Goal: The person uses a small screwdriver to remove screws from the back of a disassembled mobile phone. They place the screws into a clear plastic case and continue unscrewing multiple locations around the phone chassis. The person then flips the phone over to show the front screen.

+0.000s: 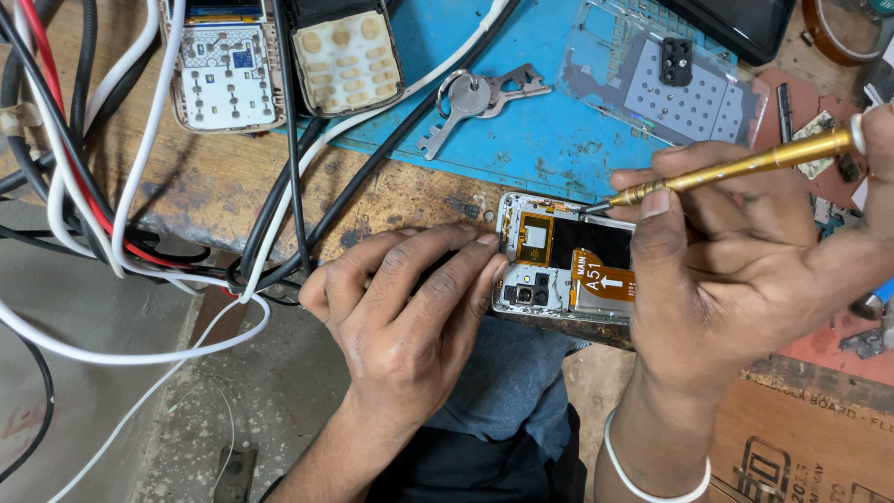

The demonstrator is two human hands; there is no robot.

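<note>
Opened phone (568,270) lies at the counter (214,186) edge, partly overhanging. My left hand (410,307) pins its end, grip flat on it; my right hand (736,251), grip clamped on the gold screwdriver (736,168), tip at the top edge. A slip could gouge the orange flex cable (601,278); loose pressure could tip the phone off.

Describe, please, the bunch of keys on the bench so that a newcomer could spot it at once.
Start at the blue mat covering the top middle of the wooden bench. The keys lie on its left part, beside a white cable, above the opened phone. They are the only plain silver metal pieces joined on a ring.
</note>
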